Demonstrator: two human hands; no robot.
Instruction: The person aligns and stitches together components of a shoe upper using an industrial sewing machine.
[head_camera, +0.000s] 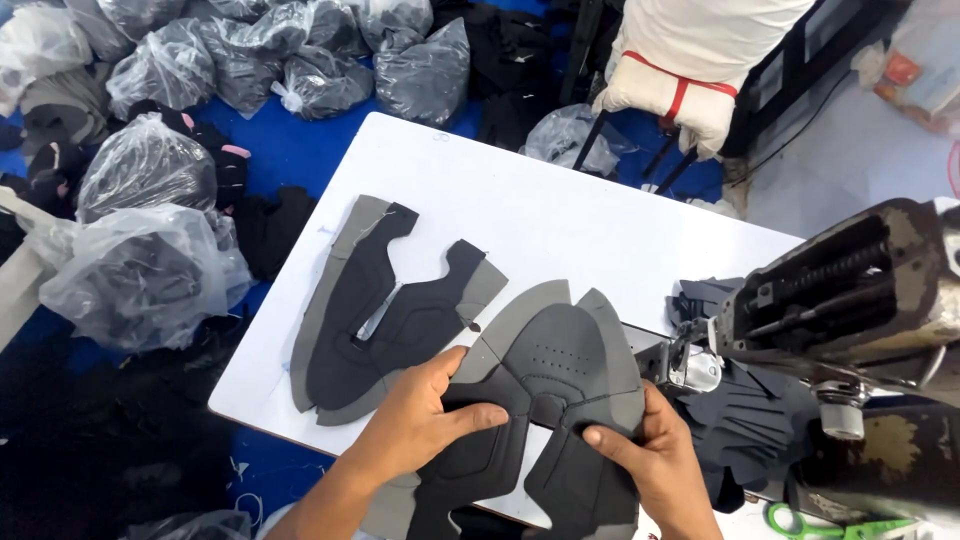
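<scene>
Your left hand (415, 420) and right hand (655, 460) pinch the dark shoe piece (545, 400) at the table's (560, 200) 6 o'clock edge, fingers closed on it. At 3 o'clock, the sewing machine (850, 300) could catch a loose flap.

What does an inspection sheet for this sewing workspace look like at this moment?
Surface: white table, mostly bare at the far end.
Job's things: grey-and-black shoe upper held flat near the sewing machine; a second shoe upper lies to its left.
Clutter: stack of black cut pieces under the machine; green scissors at the near edge.
Hands: left hand and right hand both grip the upper's near part.
Cables: thin dark cable on the floor, far right.
Surroundings: plastic bags of dark pieces on blue floor; white padded bundle beyond the table.
</scene>
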